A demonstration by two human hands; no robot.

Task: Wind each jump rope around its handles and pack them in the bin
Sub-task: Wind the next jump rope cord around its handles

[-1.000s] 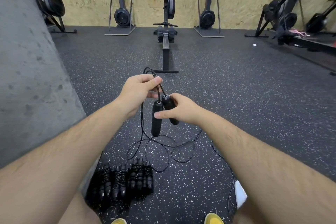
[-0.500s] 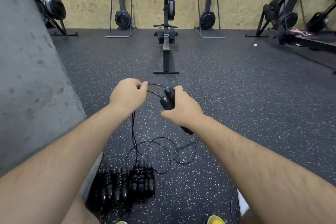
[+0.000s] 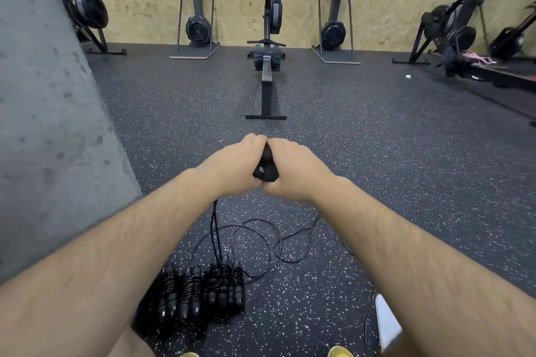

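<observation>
My left hand [image 3: 235, 165] and my right hand [image 3: 293, 168] are pressed together in front of me, both gripping the two black jump rope handles [image 3: 265, 169] between them. Only the butt ends of the handles show. The thin black cord [image 3: 214, 229] hangs from under my left hand and lies in loose loops [image 3: 261, 243] on the floor. Three wound jump ropes [image 3: 197, 290] lie side by side on the floor below my left forearm. A white bin corner [image 3: 387, 324] shows at the lower right, mostly hidden by my right arm.
A grey concrete wall [image 3: 52, 124] stands at my left. A rowing machine [image 3: 268, 66] stretches straight ahead. Ski machines [image 3: 198, 29] and bikes [image 3: 452, 29] line the plywood back wall. The floor is speckled black rubber [image 3: 377, 153].
My hands have come together around the handles. Before, my left hand held the cord apart from the handles in my right hand. The cord loops on the floor have shifted slightly.
</observation>
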